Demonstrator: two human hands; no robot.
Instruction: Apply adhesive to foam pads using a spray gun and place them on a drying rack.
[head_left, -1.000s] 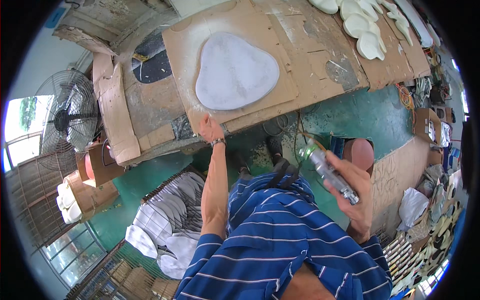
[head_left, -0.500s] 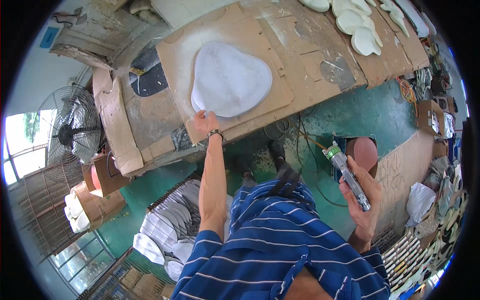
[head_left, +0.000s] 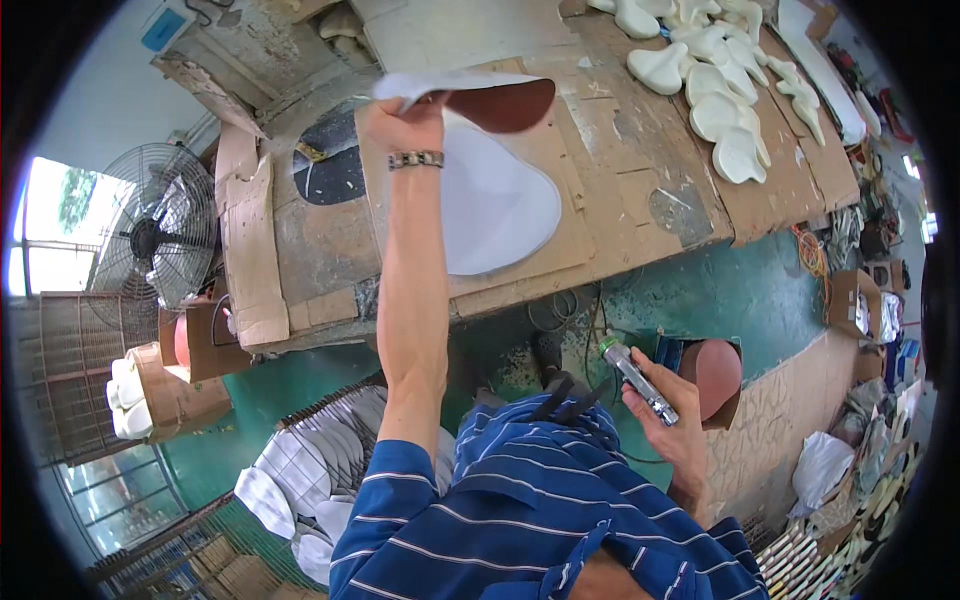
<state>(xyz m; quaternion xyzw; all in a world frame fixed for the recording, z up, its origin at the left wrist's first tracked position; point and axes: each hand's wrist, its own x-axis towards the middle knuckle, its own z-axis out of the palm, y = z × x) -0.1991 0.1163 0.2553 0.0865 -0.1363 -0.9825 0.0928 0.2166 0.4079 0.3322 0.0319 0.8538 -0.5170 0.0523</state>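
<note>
My left hand [head_left: 405,125] is stretched out over the cardboard-covered workbench [head_left: 640,170] and grips the edge of a thin flat sheet [head_left: 470,95], white on top and reddish-brown underneath, lifted off the bench. Below it a white rounded-triangle piece [head_left: 495,205] lies flat on the cardboard. My right hand [head_left: 672,420] is down beside my body, closed round a slim silver tool with a green tip [head_left: 638,380], whose cord runs toward the floor.
Several white moulded pieces [head_left: 715,90] lie at the bench's far right. A standing fan [head_left: 160,240] is at the left, a stack of white sheets [head_left: 320,470] on the floor below it. A box holding a reddish-brown piece [head_left: 715,375] sits on the green floor.
My left hand has picked up the top sheet from the bench and raised it, uncovering its brown underside and another white piece beneath. My right hand has kept hold of the silver tool.
</note>
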